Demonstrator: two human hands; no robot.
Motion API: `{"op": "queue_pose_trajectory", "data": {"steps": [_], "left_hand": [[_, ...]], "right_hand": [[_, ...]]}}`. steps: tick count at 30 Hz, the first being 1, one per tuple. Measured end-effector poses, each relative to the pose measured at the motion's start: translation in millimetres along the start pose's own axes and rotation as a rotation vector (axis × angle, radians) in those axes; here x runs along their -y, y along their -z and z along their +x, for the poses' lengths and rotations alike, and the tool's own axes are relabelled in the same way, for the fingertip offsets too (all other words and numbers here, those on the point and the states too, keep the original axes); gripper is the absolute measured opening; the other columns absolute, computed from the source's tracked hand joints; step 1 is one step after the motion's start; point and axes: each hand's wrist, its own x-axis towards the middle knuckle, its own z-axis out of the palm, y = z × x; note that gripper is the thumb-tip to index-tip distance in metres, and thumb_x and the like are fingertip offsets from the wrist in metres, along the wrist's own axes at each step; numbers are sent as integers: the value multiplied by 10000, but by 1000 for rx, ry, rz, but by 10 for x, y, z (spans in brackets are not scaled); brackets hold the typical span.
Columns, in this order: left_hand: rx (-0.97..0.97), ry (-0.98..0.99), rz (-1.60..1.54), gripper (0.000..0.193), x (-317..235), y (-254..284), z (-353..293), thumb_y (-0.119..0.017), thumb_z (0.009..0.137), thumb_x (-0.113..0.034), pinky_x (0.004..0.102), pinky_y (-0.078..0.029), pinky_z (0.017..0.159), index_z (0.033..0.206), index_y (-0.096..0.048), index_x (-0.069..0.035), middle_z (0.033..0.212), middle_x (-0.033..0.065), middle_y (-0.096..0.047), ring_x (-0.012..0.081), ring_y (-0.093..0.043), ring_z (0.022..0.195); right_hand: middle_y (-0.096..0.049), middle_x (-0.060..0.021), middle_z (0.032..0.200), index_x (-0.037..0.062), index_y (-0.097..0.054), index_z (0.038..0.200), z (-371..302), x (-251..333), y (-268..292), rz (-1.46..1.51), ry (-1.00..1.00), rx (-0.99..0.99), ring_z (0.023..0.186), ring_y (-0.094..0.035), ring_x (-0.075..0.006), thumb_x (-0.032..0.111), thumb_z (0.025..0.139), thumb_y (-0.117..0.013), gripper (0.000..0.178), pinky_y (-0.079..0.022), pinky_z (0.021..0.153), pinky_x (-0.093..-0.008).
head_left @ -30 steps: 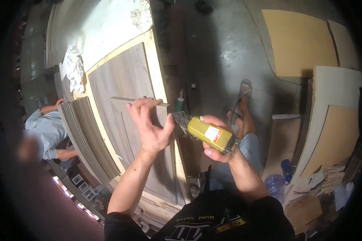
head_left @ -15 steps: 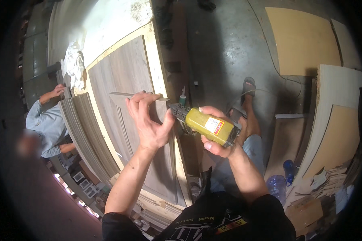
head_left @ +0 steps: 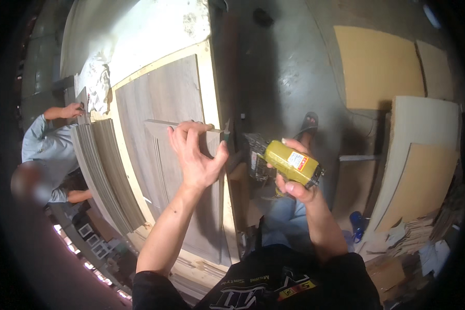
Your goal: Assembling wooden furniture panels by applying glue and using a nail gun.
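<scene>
My left hand (head_left: 195, 160) grips the corner of a grey-brown wooden frame (head_left: 212, 140), fingers over its top and thumb down the outer edge. The frame lies on a wood-grain panel (head_left: 163, 85) on the workbench. In my right hand (head_left: 300, 192) is a yellow-green nail gun (head_left: 289, 158) with a dark metal nose. Its nose points toward the frame corner but stands apart from it, off the bench edge. My right fingers wrap round the handle, which is mostly hidden.
A stack of long wood strips (head_left: 104, 170) leans along the bench's left side, beside a co-worker in a light blue shirt (head_left: 49, 144). A white cloth (head_left: 95, 85) lies at the far left. Large boards (head_left: 416, 155) stand at right; a flat tan sheet (head_left: 378, 67) lies on the floor.
My right hand has drawn the nail gun to the right, away from the frame corner that its nose was against. My left hand keeps its hold on the frame.
</scene>
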Motion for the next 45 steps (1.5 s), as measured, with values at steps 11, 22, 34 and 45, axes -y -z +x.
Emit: {"op": "queue_pose_trajectory", "data": {"steps": [11,22,34,45], "left_hand": [[176,-271,-157,430,-194,-121,-729,-827,701,-368,706,-171,1194,1025,-699,-117,1119,88,-585,314,-574,1177],[-289,665,89,584,-149,19,-392,-744,771,-233,637,-238,1162,1279,-526,-46,1265,193,-508,427,-458,1254],[-180,589,21,545,-283,-119,-722,-758,747,-238,625,-108,1211,1213,-562,-32,1202,173,-504,387,-488,1214],[-151,480,46,557,-330,-111,-846,-749,742,-245,639,-91,1217,1220,-567,-22,1177,181,-530,418,-506,1236]], "right_hand": [[-658,-174,1194,1,-344,1519,179,618,122,-196,-64,-3,758,-644,-110,174,783,-743,855,-529,676,-252],[-622,-158,1179,44,-310,1519,888,1004,246,-406,-378,199,717,-641,-129,223,735,-815,950,-527,654,-247],[-633,-202,1165,45,-281,1539,833,759,316,-430,-481,546,694,-618,-124,140,785,-706,871,-507,632,-265],[-653,-47,993,-59,-402,1485,655,278,92,-307,-216,645,772,-581,-89,130,791,-744,796,-483,780,-265]]}}
